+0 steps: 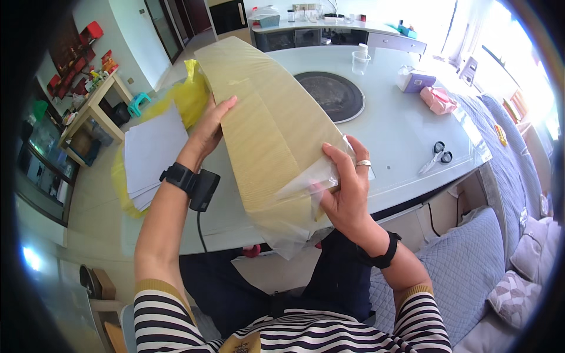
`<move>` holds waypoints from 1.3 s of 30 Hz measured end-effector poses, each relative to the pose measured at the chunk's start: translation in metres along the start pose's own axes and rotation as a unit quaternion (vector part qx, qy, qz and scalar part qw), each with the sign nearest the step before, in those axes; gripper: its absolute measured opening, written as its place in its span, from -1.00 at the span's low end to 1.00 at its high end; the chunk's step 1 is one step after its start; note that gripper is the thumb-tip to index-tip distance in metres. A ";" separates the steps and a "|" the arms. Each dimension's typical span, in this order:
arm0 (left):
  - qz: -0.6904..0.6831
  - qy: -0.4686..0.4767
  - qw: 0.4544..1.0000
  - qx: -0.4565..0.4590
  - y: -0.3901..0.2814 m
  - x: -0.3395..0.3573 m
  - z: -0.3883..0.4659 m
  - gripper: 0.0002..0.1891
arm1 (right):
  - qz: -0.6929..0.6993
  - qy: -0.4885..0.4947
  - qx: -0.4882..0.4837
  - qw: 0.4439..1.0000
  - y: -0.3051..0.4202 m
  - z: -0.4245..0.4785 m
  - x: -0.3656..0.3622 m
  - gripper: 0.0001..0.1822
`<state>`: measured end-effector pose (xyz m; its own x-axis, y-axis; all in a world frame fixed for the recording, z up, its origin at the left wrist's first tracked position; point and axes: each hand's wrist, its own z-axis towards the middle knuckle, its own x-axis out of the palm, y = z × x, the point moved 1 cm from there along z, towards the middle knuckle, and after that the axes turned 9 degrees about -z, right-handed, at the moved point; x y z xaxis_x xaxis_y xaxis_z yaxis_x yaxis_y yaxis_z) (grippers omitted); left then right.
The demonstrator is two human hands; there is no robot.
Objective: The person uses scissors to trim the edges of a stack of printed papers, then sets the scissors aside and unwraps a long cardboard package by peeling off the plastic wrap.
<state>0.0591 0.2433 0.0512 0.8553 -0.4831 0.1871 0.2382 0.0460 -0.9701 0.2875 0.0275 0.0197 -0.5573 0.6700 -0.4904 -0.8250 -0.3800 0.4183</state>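
Between my hands is a long yellowish block-like package (265, 128), tilted above the table. Thin clear plastic film (291, 236) wraps it and hangs loose at the near end. My left hand (209, 123) grips its left edge, thumb on top. My right hand (346, 189) holds the near right corner, and some of the film is bunched between thumb and fingers. What lies inside the wrapping cannot be told. A stack of white paper sheets (154, 154) rests on yellow plastic (194, 97) left of my left forearm.
A glass-topped table (388, 114) carries a dark round turntable plate (331, 97). Scissors (437, 157) lie to the right. Farther back are a clear plastic cup (360, 66), a purple tissue box (418, 82) and a pink packet (438, 100). A quilted sofa cover (459, 256) is at my right.
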 end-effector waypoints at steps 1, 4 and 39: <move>-0.010 0.004 1.000 0.003 0.003 -0.005 0.004 -0.17 | -0.007 -0.002 -0.004 1.000 0.000 0.001 0.002 -0.32; -0.024 0.039 0.999 0.006 0.007 -0.011 0.025 -0.21 | -0.008 -0.002 0.012 1.000 0.002 0.003 0.012 -0.29; 0.487 -0.053 0.746 0.451 -0.009 0.135 -0.204 -0.86 | -0.032 0.060 -0.235 0.969 0.047 -0.032 -0.038 -0.65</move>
<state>0.0783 -0.0008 0.0534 0.8446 0.2346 -0.4813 -0.3494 0.9226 -0.1635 0.2664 -0.0361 0.0337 -0.4869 0.6330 -0.6019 -0.7939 -0.6081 0.0027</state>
